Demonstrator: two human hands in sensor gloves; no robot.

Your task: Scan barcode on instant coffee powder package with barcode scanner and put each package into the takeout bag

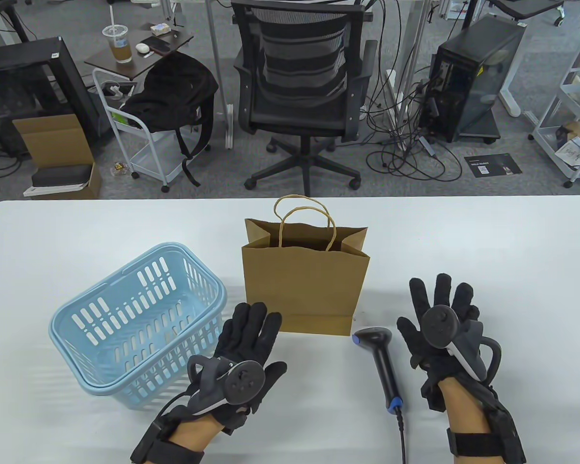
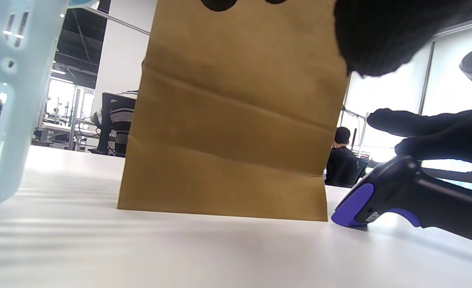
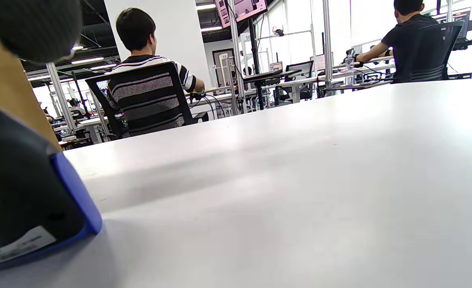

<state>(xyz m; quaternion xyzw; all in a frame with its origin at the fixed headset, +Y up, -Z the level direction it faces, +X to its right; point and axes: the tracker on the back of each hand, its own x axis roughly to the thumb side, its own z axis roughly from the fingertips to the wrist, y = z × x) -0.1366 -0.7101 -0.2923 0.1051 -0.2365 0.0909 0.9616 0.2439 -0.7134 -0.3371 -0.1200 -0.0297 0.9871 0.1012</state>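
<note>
Hovering flat over the white surface (image 1: 488, 241), both hands hold nothing — left hand (image 1: 244, 353) and right hand (image 1: 440, 328) with fingers spread. Between them lies the scanner (image 1: 384, 362), just beside the upright paper bag (image 1: 304, 290). A blue basket (image 1: 140, 319) sits left; no coffee packages visible.

Blue basket (image 1: 135, 324) on white table (image 1: 488, 251)

One takeout bag (image 1: 305, 285), one barcode scanner (image 1: 383, 363), one basket (image 1: 135, 323), two gloved hands.
</note>
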